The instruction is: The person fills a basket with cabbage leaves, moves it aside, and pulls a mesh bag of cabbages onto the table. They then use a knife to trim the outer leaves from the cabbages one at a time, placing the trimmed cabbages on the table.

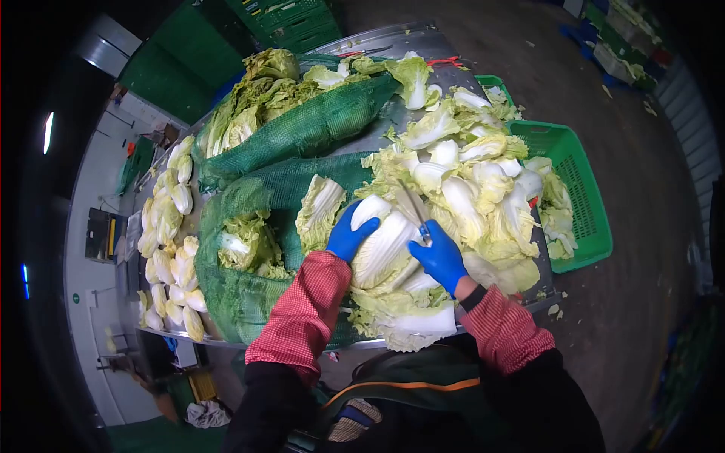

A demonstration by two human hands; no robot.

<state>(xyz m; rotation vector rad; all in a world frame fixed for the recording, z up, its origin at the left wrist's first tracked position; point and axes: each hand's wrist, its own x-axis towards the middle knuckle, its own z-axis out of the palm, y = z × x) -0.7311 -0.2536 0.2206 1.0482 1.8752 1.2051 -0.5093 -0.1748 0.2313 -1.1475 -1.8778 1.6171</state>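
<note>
My left hand (pixel 348 233), in a blue glove, grips the side of a napa cabbage (pixel 387 253) with pale ribs and a white base. In my right hand (pixel 441 260), also gloved, is a knife (pixel 411 204); its blade points up and away, beside the cabbage's base. Around the cabbage lie loose cabbage leaves (pixel 461 204), heaped mostly to its right. One leaf (pixel 411 321) lies close to the table edge in front of me. Left of my left hand, an open green mesh sack (pixel 234 302) has another leafy cabbage (pixel 245 241) in its mouth.
A second green mesh sack (pixel 325 117) with cabbages lies farther back. Rows of trimmed cabbages (pixel 166 204) cover the table's left end. At the right edge stands a green crate (pixel 581 181) with leaves in it. Red-handled tools (pixel 443 60) lie at the far end.
</note>
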